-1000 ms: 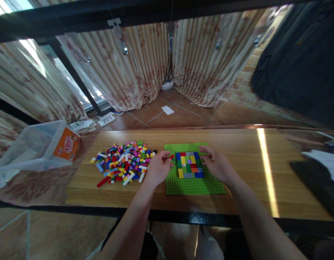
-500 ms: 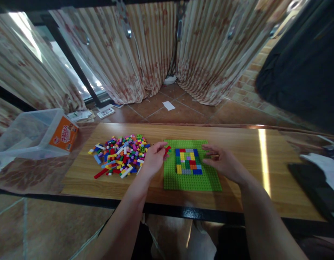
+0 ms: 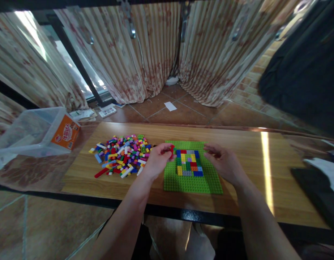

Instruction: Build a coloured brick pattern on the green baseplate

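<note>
A green baseplate (image 3: pixel 192 186) lies on the wooden table, with a rectangle of coloured toy bricks (image 3: pixel 189 163) set near its middle. My left hand (image 3: pixel 159 159) hovers over the plate's left edge, its fingers closed on a red toy brick (image 3: pixel 171 151). Over the right edge of the plate is my right hand (image 3: pixel 220 159), fingers apart and curved, with nothing visible in them. The fingers of both hands point inward toward the brick rectangle.
A heap of loose toy bricks (image 3: pixel 123 155) spreads over the left part of the table (image 3: pixel 248 144). Beyond the table's left end stands a clear plastic bin (image 3: pixel 34 133) with an orange label. A dark flat object (image 3: pixel 313 191) lies at the right end.
My left hand has moved slightly right with the red brick, closer to the brick rectangle. My right hand stays nearly in place, and the view has shifted a little.
</note>
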The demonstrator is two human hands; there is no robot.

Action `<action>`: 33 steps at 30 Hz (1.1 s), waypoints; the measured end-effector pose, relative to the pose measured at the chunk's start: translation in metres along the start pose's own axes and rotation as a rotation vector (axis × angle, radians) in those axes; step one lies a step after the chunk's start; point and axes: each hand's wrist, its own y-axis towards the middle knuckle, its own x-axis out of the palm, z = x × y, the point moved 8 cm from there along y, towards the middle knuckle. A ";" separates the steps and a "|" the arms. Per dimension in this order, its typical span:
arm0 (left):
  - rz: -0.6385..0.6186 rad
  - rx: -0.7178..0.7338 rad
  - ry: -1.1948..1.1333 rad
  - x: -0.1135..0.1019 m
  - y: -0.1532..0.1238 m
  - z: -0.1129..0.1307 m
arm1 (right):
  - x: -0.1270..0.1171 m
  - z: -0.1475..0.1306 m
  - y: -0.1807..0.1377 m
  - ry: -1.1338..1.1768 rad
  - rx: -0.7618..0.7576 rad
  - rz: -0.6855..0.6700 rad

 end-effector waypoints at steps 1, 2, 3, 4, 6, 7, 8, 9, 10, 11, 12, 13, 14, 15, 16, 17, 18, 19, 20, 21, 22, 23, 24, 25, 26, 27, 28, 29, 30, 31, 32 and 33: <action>-0.016 0.006 -0.003 0.003 -0.001 0.000 | -0.001 -0.002 0.001 0.042 -0.002 0.038; -0.030 0.013 -0.002 0.006 -0.001 0.001 | -0.001 -0.005 0.001 0.082 -0.008 0.067; -0.039 0.021 0.001 0.007 -0.001 0.001 | -0.001 -0.008 0.001 0.112 -0.015 0.084; -0.042 0.030 0.006 0.008 -0.001 0.001 | 0.000 -0.012 0.001 0.131 -0.021 0.093; -0.029 0.055 0.026 0.006 0.000 0.002 | 0.000 -0.017 0.000 0.141 -0.022 0.114; -0.019 0.066 0.039 0.004 0.001 0.003 | -0.002 -0.017 0.000 0.142 -0.012 0.130; -0.009 0.074 0.053 0.002 0.001 0.003 | -0.003 -0.017 0.001 0.145 0.002 0.151; -0.001 0.079 0.065 0.000 0.002 0.004 | -0.005 -0.015 0.001 0.151 0.019 0.171; 0.005 0.077 0.074 -0.001 0.002 0.004 | -0.006 -0.012 0.001 0.159 0.038 0.188; 0.013 0.067 0.079 -0.002 0.002 0.004 | -0.006 -0.009 0.002 0.168 0.057 0.194; 0.023 0.046 0.082 -0.004 0.002 0.003 | -0.005 -0.005 0.003 0.177 0.075 0.187; 0.038 0.019 0.085 -0.005 0.001 0.001 | -0.002 -0.002 0.004 0.182 0.089 0.170; 0.050 -0.013 0.091 -0.006 0.001 -0.001 | 0.001 0.001 0.004 0.181 0.099 0.145; 0.057 -0.046 0.101 -0.006 0.000 -0.003 | 0.005 0.004 0.005 0.173 0.101 0.117; 0.060 -0.077 0.115 -0.006 0.000 -0.005 | 0.008 0.005 0.006 0.157 0.095 0.091; 0.058 -0.101 0.130 -0.005 -0.001 -0.006 | 0.011 0.005 0.006 0.139 0.083 0.071; 0.051 -0.118 0.146 -0.004 -0.002 -0.007 | 0.013 0.005 0.006 0.122 0.073 0.057; 0.040 -0.131 0.162 -0.003 -0.003 -0.007 | 0.015 0.004 0.006 0.108 0.064 0.049; 0.025 -0.141 0.180 -0.002 -0.004 -0.008 | 0.015 0.004 0.007 0.099 0.058 0.047; 0.010 -0.149 0.197 0.000 -0.005 -0.008 | 0.016 0.004 0.007 0.095 0.055 0.047; -0.005 -0.156 0.213 0.001 -0.005 -0.009 | 0.016 0.004 0.007 0.093 0.054 0.047; -0.019 -0.161 0.227 0.002 -0.005 -0.010 | 0.015 0.004 0.007 0.092 0.054 0.047; -0.027 -0.167 0.241 0.002 -0.006 -0.011 | 0.016 0.004 0.007 0.090 0.054 0.044; -0.032 -0.172 0.254 0.003 -0.005 -0.012 | 0.016 0.004 0.007 0.088 0.056 0.038; -0.035 -0.177 0.268 0.003 -0.005 -0.013 | 0.016 0.005 0.007 0.085 0.060 0.032; -0.039 -0.181 0.283 0.003 -0.005 -0.014 | 0.017 0.005 0.007 0.080 0.064 0.026; -0.044 -0.181 0.297 0.003 -0.004 -0.015 | 0.017 0.005 0.007 0.074 0.062 0.021; -0.051 -0.178 0.309 0.004 -0.004 -0.015 | 0.017 0.004 0.006 0.065 0.057 0.019; -0.056 -0.173 0.316 0.004 -0.004 -0.016 | 0.017 0.003 0.006 0.056 0.049 0.019; -0.060 -0.164 0.316 0.004 -0.003 -0.016 | 0.017 0.001 0.006 0.046 0.039 0.024; -0.060 -0.154 0.311 0.004 -0.003 -0.015 | 0.017 0.000 0.005 0.038 0.029 0.028; -0.058 -0.144 0.301 0.004 -0.002 -0.015 | 0.017 -0.002 0.005 0.032 0.019 0.034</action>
